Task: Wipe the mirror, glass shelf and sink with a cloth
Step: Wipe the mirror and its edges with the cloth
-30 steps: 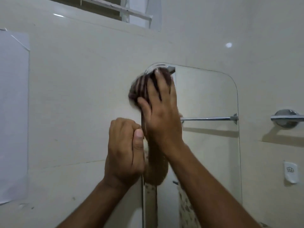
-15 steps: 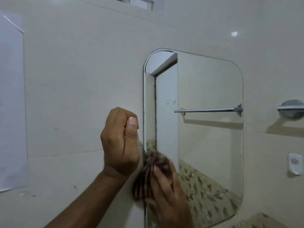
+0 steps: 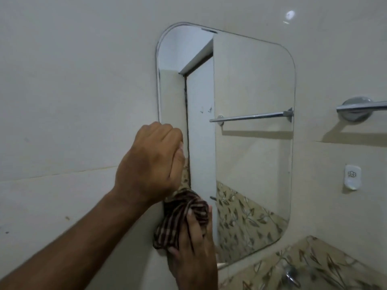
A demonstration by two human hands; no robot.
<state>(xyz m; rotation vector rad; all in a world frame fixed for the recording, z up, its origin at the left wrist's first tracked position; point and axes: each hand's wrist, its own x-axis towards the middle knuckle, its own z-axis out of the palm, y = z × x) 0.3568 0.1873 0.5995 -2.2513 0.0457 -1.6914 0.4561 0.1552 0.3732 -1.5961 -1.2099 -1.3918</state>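
Brown-striped cloth [image 3: 180,218] pressed on mirror [image 3: 251,91] lower left edge, gripped by right hand [image 3: 193,248]. Left hand [image 3: 150,162] fisted, empty, at the mirror's left edge.

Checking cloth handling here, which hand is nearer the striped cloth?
Right. The right hand presses the striped cloth against the mirror's lower left edge; the left hand is a fist just above it, holding nothing.
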